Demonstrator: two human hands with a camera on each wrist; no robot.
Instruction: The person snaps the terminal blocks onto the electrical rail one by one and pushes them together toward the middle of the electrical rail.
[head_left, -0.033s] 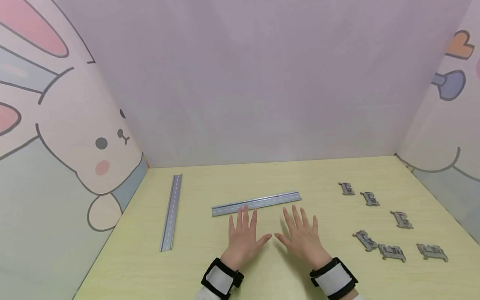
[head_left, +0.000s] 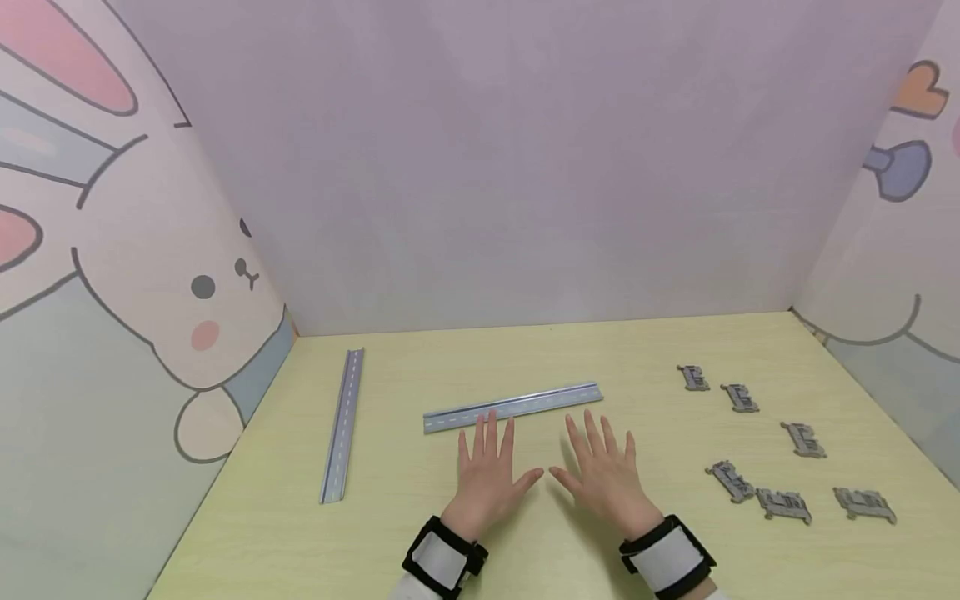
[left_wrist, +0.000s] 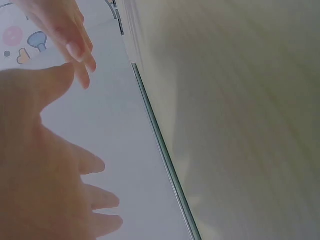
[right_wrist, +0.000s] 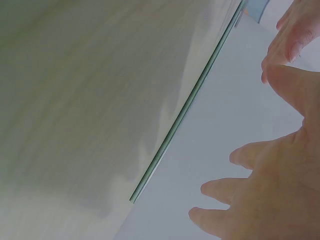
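Note:
Palm down with fingers spread, my left hand point(head_left: 487, 483) hovers over the table point(head_left: 375, 550) and holds nothing. Beside it is my right hand point(head_left: 606, 479), also spread and holding nothing. The two thumbs point at each other with a small gap between the tips. Just beyond the fingertips lies a long grey toy road strip point(head_left: 517, 406) with white dashes, slightly slanted. In the head view the left fingertips overlap its near edge. Both wrist views show the palms above the table, with the strip edge-on point(left_wrist: 165, 145) as a thin greenish line.
A second road strip point(head_left: 342, 425) lies lengthwise at the left. Several small grey notched pieces point(head_left: 783, 504) are scattered at the right, two of them nearly touching. A pale back wall point(head_left: 525, 208) and side panels with cartoon prints point(head_left: 135, 333) enclose the table.

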